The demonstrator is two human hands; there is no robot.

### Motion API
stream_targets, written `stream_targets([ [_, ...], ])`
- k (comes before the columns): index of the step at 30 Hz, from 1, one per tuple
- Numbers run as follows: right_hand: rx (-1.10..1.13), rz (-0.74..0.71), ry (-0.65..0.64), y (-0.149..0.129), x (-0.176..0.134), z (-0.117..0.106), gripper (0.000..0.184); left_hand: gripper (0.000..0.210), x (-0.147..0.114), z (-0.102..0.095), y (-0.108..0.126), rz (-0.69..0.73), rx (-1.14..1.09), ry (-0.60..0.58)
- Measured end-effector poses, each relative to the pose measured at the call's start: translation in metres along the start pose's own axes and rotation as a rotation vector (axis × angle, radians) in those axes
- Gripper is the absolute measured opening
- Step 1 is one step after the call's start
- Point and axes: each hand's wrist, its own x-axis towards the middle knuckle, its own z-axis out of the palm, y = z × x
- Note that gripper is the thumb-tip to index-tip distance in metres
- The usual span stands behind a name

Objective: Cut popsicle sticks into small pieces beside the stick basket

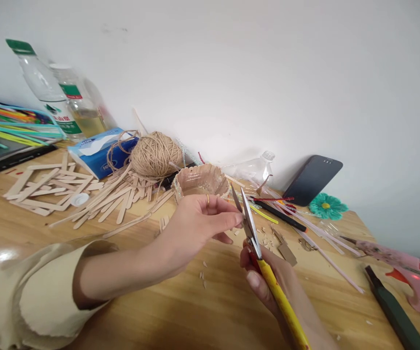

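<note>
My right hand [285, 274] grips a pair of scissors [250, 224] with yellow and red handles. Its metal blades point up and away, slightly parted. Beside the blades, my left hand [195, 223] is closed in a pinch, thumb and index fingertips right at the blade edge. Whatever sits between those fingertips is too small or hidden to make out. Behind the left hand stands a round bowl of craft sticks [200, 177], its lower part covered by that hand. Small wood chips [268, 238] lie on the table around the scissors.
Loose craft sticks [122, 197], a twine ball [155, 154] and a blue tissue pack [104, 150] lie left. Bottles [44, 82] stand behind them. Rightward are a phone [313, 177], teal flower [327, 206], black pen [278, 214], pink glue gun [410, 272] and dark green tool [394, 306].
</note>
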Motion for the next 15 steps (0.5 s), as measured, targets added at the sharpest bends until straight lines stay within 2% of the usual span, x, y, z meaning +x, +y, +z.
stream_targets([
  [10, -0.034, 0.058, -0.020, -0.001, -0.005, -0.002, 0.047, 0.006, -0.001, 0.000, 0.000, 0.013, -0.002, -0.004],
  [15, -0.001, 0.147, 0.098, -0.013, -0.003, 0.002, 0.052, 0.004, 0.000, 0.000, -0.001, -0.002, -0.010, -0.025],
])
